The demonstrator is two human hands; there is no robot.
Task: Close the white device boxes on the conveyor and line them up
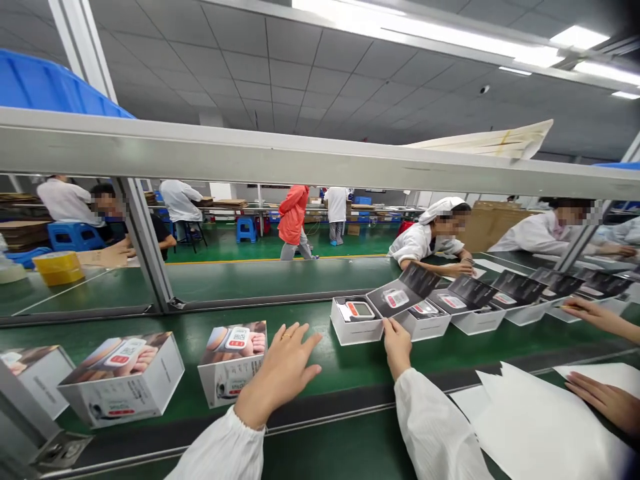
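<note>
Our R hand (399, 345) pinches the near corner of the raised lid (406, 288) on the open box (356, 331), just right of frame ctr; our L hand (285, 367), fingers spread, holds nothing beside the closed box (213, 380), lower ctr-left. Best we keep the pinch light & the lid square w/ its box, so nothing creases.

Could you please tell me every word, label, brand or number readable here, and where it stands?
None reads clearly.
Closed boxes: side lettering and red patches, too small and blurred.
Open lids: pale print, too small.
Device in the leftmost open box: red patch, nothing legible.
</note>
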